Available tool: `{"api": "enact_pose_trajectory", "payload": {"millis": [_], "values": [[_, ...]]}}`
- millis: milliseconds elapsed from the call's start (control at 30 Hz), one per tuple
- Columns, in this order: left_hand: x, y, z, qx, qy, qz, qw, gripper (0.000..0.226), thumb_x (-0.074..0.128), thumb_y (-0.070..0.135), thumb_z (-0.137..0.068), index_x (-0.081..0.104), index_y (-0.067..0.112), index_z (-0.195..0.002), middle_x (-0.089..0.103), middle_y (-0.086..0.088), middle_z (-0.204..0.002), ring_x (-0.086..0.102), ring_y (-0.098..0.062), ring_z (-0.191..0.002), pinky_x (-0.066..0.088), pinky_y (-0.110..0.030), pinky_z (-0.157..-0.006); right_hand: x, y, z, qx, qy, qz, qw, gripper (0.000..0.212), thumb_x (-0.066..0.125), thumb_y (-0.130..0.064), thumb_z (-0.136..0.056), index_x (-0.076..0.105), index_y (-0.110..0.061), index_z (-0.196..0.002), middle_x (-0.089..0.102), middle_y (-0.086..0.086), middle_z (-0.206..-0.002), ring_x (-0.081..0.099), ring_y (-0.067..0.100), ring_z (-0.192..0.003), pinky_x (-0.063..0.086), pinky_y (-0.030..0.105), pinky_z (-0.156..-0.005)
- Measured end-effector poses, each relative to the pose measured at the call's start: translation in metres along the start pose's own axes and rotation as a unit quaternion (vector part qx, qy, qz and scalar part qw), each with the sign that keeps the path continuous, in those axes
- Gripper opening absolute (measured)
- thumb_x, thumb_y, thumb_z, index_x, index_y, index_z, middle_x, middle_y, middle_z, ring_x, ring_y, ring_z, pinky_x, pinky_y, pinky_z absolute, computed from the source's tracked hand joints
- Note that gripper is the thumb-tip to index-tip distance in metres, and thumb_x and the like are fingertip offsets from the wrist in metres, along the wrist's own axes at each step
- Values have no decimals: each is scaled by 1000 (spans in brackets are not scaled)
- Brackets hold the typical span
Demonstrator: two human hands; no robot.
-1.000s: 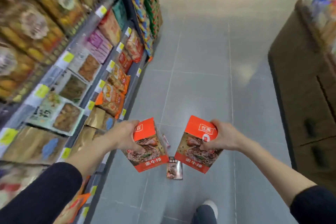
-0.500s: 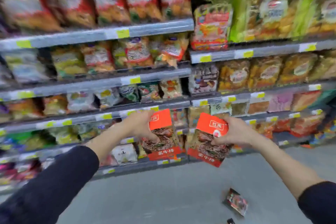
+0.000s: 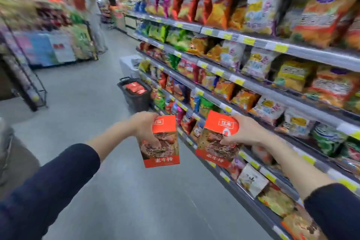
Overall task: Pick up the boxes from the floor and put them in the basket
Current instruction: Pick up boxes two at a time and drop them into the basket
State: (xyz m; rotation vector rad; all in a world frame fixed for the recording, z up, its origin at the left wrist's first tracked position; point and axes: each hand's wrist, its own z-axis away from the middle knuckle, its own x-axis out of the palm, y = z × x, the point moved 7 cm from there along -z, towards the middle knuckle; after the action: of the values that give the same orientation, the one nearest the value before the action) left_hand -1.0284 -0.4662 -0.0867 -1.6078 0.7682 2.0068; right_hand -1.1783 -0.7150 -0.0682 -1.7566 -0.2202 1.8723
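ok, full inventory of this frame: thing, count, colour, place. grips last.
floor: grey, aisle
shelving: grey, several tiers, along the right
snack bags: many, mixed colours, on the shelving
price tags: many, yellow, on shelf edges
basket: 1, black, on the floor ahead, beside the shelving
boxes in basket: red, count unclear from blur, on top
left box: 1, red-orange with food photo, held up centre frame
right box: 1, same print, beside it
far-left display: blurred, mixed colours
left grip: bare hand, dark sleeve, holds left box
right grip: bare hand, dark sleeve, holds right box
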Motion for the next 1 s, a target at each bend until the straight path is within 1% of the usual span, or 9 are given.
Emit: {"api": "enact_pose_trajectory", "payload": {"millis": [67,167,300,433,533,667,867,933,1000], "values": [[-9,-62,15,-50,10,14,999,85,84,51,-50,50,18,-120,62,-1,-115,59,-23,-101,50,-35,-88,19,-57,-43,-50,-16,8,999,68,83,-46,-59,45,-24,-111,55,-3,-99,55,15,-85,44,29,-71],[-21,-148,37,-110,18,29,993,83,84,48,-51,50,19,-120,62,-1,-114,60,-23,-102,49,-34,-88,52,-140,-100,-116,-49,17,992,71,82,-47,-60,44,-24,-115,53,-3,-103,54,15,-89,42,28,-73],[-33,-249,60,-169,24,45,984,87,82,54,-46,48,23,-119,63,1,-112,60,-21,-98,51,-38,-87,91,-238,-161,-187,-54,19,981,62,84,-46,-56,49,-24,-102,56,-8,-93,55,14,-84,42,27,-67],[-42,-322,68,-200,30,46,978,82,83,52,-50,49,20,-118,62,1,-110,60,-21,-97,51,-37,-85,125,-309,-215,-229,-77,20,970,67,84,-43,-57,49,-21,-110,56,-6,-99,55,15,-87,44,28,-71],[-46,-371,62,-221,28,55,973,79,83,52,-52,49,20,-116,62,2,-107,59,-20,-95,52,-37,-83,146,-346,-254,-239,-100,22,966,67,83,-42,-60,45,-23,-112,52,-7,-99,54,13,-88,43,23,-64],[-50,-436,32,-236,35,67,969,75,82,52,-51,51,20,-112,63,3,-103,60,-19,-91,52,-38,-82,171,-384,-324,-254,-123,15,959,69,84,-43,-56,48,-23,-111,56,-7,-99,53,4,-82,42,18,-62],[-63,-539,-54,-249,34,82,964,73,81,54,-48,51,23,-108,62,4,-99,60,-18,-90,53,-40,-81,201,-432,-459,-270,-136,7,953,70,84,-37,-58,48,-20,-115,58,-4,-103,58,15,-91,46,24,-69],[-71,-575,-89,-258,30,87,962,74,81,54,-49,50,23,-109,62,4,-100,59,-18,-89,53,-39,-81,206,-449,-509,-275,-142,5,951,69,84,-37,-57,49,-21,-114,58,-5,-101,57,13,-88,47,23,-68],[-81,-609,-122,-268,25,90,959,74,81,53,-51,50,23,-110,61,4,-101,59,-18,-90,53,-39,-81,209,-464,-560,-273,-150,9,950,68,84,-40,-55,49,-22,-112,59,-6,-100,58,10,-86,51,26,-71]]}}
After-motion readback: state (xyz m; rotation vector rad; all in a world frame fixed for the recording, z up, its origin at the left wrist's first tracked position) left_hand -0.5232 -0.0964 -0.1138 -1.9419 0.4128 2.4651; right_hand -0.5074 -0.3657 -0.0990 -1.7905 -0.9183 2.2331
